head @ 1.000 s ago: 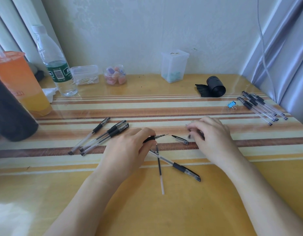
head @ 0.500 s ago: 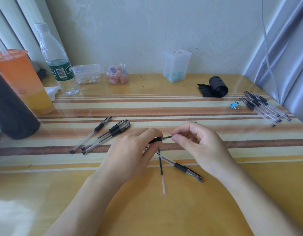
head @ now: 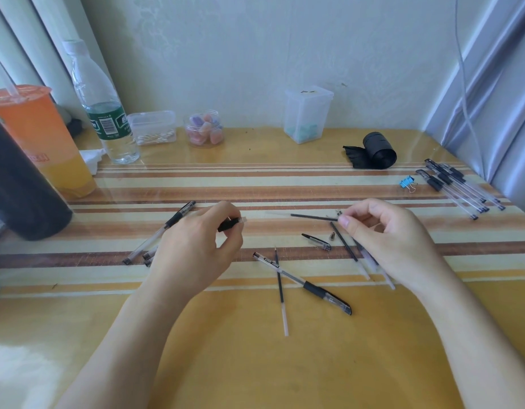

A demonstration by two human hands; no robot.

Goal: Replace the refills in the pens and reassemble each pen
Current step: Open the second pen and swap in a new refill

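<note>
My left hand (head: 196, 249) grips a clear pen barrel with a black grip (head: 230, 223), its open end pointing right. My right hand (head: 385, 240) pinches a refill (head: 308, 216) by its tip; the refill hangs level, fully clear of the barrel. On the table between my hands lie a pen cap (head: 316, 241), a small metal pen tip (head: 333, 236), another refill (head: 345, 246), a loose refill (head: 281, 290) and a capped pen (head: 305, 283). Three pens (head: 163, 231) lie left of my left hand, partly hidden by it.
Several pens (head: 458, 184) and a blue binder clip (head: 407, 182) lie at the far right. A black roll (head: 376, 150), clear boxes (head: 307, 113), a small jar (head: 204, 128), a water bottle (head: 103, 107), an orange drink cup (head: 43, 137) and a dark container (head: 16, 184) stand along the back and left.
My right hand pulled the refill out of the barrel and moved right with it. My hands have moved apart, uncovering the cap, the metal tip and the other refill.
</note>
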